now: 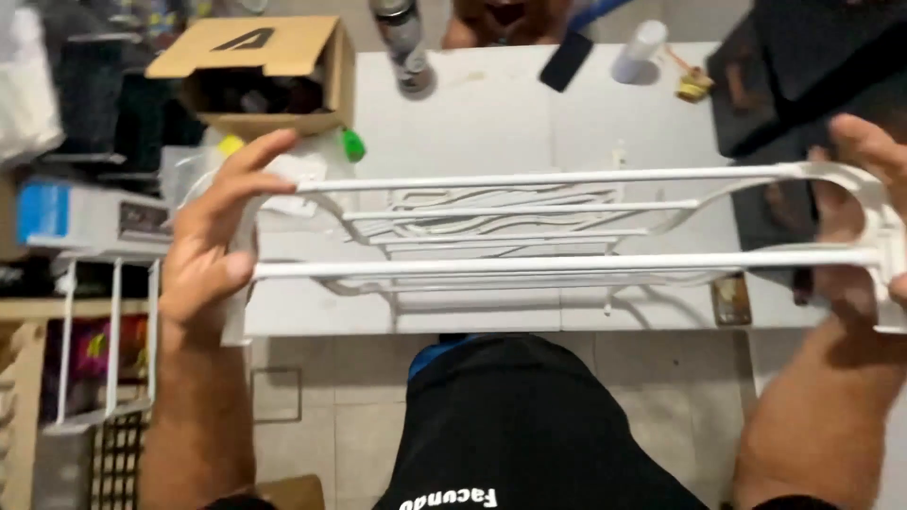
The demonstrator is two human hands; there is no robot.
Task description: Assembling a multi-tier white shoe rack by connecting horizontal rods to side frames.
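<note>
White metal bars make up a long rack (567,264) that is held up flat over the worktop (491,113). Four long bars can be counted on it, with curved end pieces on both sides. The left end is gripped by the left hand (203,255), with the fingers wrapped over the end piece and one finger stretched along the top bar. The right end is clamped by the right hand (855,222), with the fingers curled round the curved end.

One brown cardboard box (269,80) is seen at the back left of the worktop. It lies on its side with a flap open, and dark things are inside, too dim to be told apart. One dark phone (567,61), one white cup (641,52) and one grey can (404,42) are set at the far edge. A second white wire rack (109,340) is propped on a shelf by the left arm. More white wire pieces (491,222) are laid on the worktop under the held rack.
</note>
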